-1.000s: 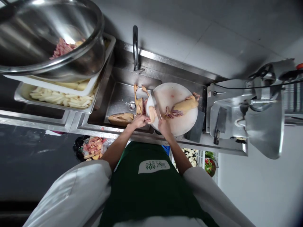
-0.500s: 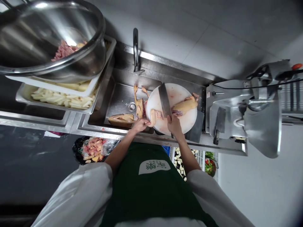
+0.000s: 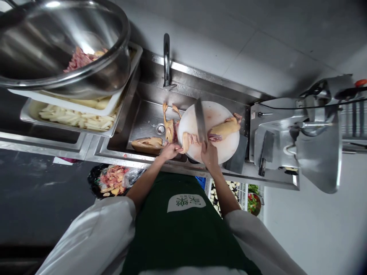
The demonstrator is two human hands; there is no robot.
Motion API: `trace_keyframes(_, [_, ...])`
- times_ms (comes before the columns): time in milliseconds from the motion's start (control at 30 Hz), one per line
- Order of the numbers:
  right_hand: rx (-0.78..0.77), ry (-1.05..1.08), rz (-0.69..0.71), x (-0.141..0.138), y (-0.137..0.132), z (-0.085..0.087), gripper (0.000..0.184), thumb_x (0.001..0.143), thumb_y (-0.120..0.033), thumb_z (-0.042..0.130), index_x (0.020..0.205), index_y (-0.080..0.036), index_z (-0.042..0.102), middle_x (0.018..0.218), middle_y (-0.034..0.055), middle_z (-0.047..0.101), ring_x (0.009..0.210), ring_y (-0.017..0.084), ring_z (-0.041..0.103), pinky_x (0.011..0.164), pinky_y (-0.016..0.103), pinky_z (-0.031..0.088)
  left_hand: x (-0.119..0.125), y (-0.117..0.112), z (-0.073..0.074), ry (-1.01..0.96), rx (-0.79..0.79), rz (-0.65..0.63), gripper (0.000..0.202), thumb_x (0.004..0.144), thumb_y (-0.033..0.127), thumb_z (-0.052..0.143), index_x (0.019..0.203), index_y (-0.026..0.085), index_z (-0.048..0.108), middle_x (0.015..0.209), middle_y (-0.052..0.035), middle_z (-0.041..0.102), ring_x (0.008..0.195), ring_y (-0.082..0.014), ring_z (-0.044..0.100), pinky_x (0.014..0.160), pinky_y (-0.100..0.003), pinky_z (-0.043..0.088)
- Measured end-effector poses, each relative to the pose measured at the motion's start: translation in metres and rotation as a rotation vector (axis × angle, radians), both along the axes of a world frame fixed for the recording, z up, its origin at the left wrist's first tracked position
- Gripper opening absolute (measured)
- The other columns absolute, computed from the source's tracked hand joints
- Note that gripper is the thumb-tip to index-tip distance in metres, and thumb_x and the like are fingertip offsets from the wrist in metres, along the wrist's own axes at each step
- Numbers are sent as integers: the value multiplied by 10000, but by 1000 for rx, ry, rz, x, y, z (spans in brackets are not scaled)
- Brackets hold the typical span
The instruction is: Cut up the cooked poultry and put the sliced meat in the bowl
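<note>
My right hand (image 3: 209,155) grips the handle of a cleaver (image 3: 200,119), whose broad blade stands over the round white cutting board (image 3: 218,151). Under the blade lies a piece of raw poultry (image 3: 187,139), and my left hand (image 3: 169,151) pinches its left end at the board's edge. A larger yellow poultry carcass (image 3: 225,128) lies on the right half of the board. More poultry parts (image 3: 169,128) hang at the board's left edge over the sink, and another carcass (image 3: 146,144) lies in the sink (image 3: 143,118).
A faucet (image 3: 166,59) rises behind the sink. At upper left a big steel bowl (image 3: 57,72) holds chopped meat above a tray of pale cut strips (image 3: 74,120). A meat slicer (image 3: 312,137) stands right of the board. A bag of scraps (image 3: 113,179) and crates of vegetables (image 3: 229,191) sit below the counter.
One second ago the cleaver was low by the piece; then it rose with the blade upright. Since half a second ago it has shifted slightly, and my right hand has dropped a little.
</note>
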State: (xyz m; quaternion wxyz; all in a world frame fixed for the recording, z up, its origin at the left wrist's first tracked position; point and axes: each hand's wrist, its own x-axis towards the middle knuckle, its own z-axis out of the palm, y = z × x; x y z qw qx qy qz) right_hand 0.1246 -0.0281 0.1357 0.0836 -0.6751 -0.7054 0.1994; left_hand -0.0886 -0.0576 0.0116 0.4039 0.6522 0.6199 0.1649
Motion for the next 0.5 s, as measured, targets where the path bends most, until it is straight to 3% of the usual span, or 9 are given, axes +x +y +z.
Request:
trace_keyframes(67, [158, 70, -46, -5, -3, 6, 446, 1051, -363, 343, 1244, -78, 627, 975, 199, 734, 890, 305, 714, 741, 349, 507, 0, 0, 1, 3, -3, -15, 396, 954, 480, 540, 754, 201, 736, 702, -15, 683, 727, -185, 590, 889, -333, 342])
trace_keyframes(133, [161, 102, -60, -18, -8, -3, 441, 1051, -352, 338, 1253, -84, 623, 982, 195, 732, 895, 290, 712, 743, 335, 502, 0, 0, 3, 6, -5, -38, 404, 957, 481, 536, 735, 197, 720, 690, -15, 671, 725, -185, 586, 878, -330, 343])
trace_keyframes(233, [-92, 63, -38, -36, -11, -34, 345, 1009, -273, 400, 1085, -96, 686, 897, 173, 732, 832, 259, 702, 725, 309, 493, -3, -1, 4, 14, 3, -53, 429, 966, 484, 514, 716, 192, 704, 713, -24, 675, 742, -185, 583, 875, -326, 347])
trace_keyframes(333, [-258, 125, -46, -31, -2, -58, 285, 978, -267, 453, 997, -112, 692, 800, 129, 714, 765, 230, 680, 683, 289, 496, -7, -2, 1, -6, 9, -47, 426, 960, 484, 516, 709, 193, 702, 705, -16, 662, 733, -176, 576, 857, -312, 357])
trace_keyframes(400, [-333, 231, -81, -17, 7, -61, 277, 984, -305, 461, 1013, -132, 676, 682, 67, 670, 650, 207, 647, 613, 282, 495, -10, -3, -3, -34, 3, -36, 415, 945, 491, 535, 705, 196, 703, 667, -5, 637, 705, -169, 562, 828, -299, 366])
trace_keyframes(500, [-417, 316, -128, 4, 20, -48, 273, 996, -340, 453, 1020, -151, 649, 562, 2, 585, 488, 189, 573, 528, 291, 479, -11, -2, -9, -84, -4, -9, 405, 918, 509, 562, 704, 198, 710, 637, 2, 623, 679, -164, 543, 810, -297, 377])
